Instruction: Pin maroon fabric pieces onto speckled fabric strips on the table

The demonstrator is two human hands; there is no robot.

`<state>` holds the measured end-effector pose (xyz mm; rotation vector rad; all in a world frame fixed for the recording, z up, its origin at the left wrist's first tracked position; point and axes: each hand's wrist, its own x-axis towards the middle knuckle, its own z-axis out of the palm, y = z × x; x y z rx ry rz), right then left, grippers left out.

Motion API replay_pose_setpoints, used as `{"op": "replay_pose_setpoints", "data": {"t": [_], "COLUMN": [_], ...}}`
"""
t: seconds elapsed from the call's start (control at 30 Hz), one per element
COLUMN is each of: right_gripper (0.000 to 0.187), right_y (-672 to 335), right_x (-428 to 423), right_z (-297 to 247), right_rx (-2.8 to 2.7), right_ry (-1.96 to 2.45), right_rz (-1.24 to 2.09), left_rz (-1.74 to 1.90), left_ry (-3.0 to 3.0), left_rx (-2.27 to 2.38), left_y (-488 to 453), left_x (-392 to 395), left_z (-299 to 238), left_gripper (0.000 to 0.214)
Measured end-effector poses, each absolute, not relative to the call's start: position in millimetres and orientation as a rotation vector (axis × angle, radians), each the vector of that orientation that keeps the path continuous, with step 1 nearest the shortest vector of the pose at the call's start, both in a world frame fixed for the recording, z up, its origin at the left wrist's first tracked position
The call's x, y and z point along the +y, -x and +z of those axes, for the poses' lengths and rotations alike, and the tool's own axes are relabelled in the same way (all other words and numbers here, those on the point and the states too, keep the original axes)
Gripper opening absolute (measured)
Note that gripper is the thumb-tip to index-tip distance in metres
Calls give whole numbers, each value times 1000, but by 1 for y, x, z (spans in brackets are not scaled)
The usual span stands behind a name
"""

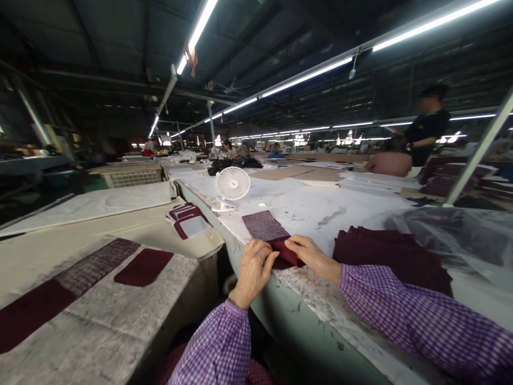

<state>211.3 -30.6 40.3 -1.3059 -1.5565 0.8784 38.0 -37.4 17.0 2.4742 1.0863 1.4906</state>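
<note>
A maroon fabric piece (286,252) is pinched between my two hands at the near edge of the white-topped table. My left hand (253,267) has its fingers closed on the piece's left side. With thumb and fingers pressed together, my right hand (312,255) grips its right side. Just beyond, a rectangular piece with a greyish, speckled surface (264,224) lies flat; whether it joins the maroon cloth I cannot tell. Right of my right hand, a fanned stack of maroon fabric pieces (385,254) rests on the table.
A small white fan (232,184) stands on the table's left edge. On the left table lie a maroon panel (144,266), a long part-speckled strip (98,262) and white-and-maroon pieces (188,220). A gap separates the tables. A metal pole (481,147) rises at right; co-workers are farther back.
</note>
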Motion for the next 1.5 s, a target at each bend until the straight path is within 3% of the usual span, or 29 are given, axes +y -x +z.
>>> {"op": "replay_pose_setpoints", "data": {"t": [0.33, 0.53, 0.67, 0.73, 0.83, 0.9, 1.17, 1.37, 1.5], "right_gripper": [16, 18, 16, 17, 13, 11, 41, 32, 42], "right_y": [-285, -278, -235, -216, -204, -210, -301, -324, -327], "right_x": [7, -18, -62, -78, -91, -95, -110, -103, -103], "right_z": [100, 135, 129, 118, 104, 102, 99, 92, 93], "right_rx": [-936, -1200, -1891, -2227, -2510, -2566, -2716, -2664, -2695], "right_ry": [1143, 912, 974, 962, 930, 931, 1411, 1536, 1483], "right_rz": [673, 536, 303, 264, 213, 240, 9, 123, 194], "left_rz": [1120, 1271, 1357, 1151, 1058, 1094, 1214, 1201, 1165], "left_ry": [-2552, -2352, -1348, -1015, -919, -946, -1027, -1206, -1210], "left_rx": [1210, 1141, 797, 586, 642, 731, 709, 789, 814], "left_y": [-42, -49, -46, -41, -36, -37, -37, -37, -36], "left_x": [-10, -17, -32, -41, -52, -53, -50, -54, -55], "left_z": [9, 22, 35, 38, 35, 27, 12, 13, 10], "left_gripper": [15, 9, 54, 68, 56, 63, 64, 35, 30]}}
